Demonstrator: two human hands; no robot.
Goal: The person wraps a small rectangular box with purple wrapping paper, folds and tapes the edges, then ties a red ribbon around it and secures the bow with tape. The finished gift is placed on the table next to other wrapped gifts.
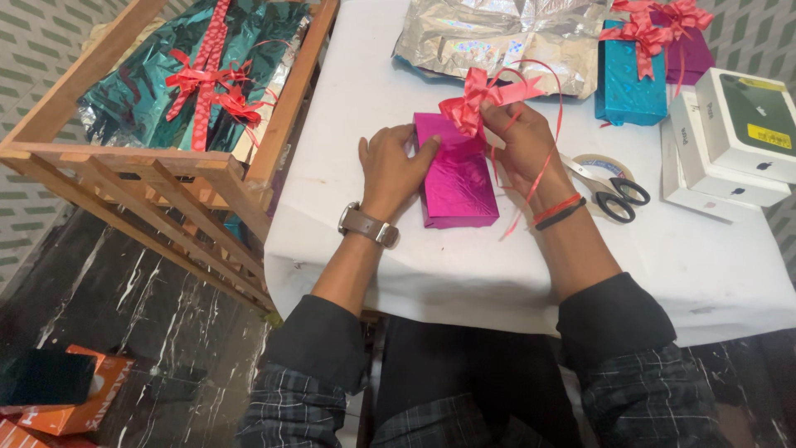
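A small box wrapped in shiny magenta paper [456, 184] lies on the white-covered table [348, 124] in front of me. My left hand [391, 168] presses on its left edge, thumb on top. My right hand [522, 143] pinches a red ribbon bow [474, 98] at the box's far end, with thin ribbon tails curling over my wrist.
Scissors [609, 189] and a tape roll [604, 166] lie right of my hand. Behind are a blue gift box [628, 83] and a purple gift box [690, 51], both with bows, silver wrapping foil [497, 37] and white boxes [730, 137]. A wooden crate [124, 158] with green foil stands to the left.
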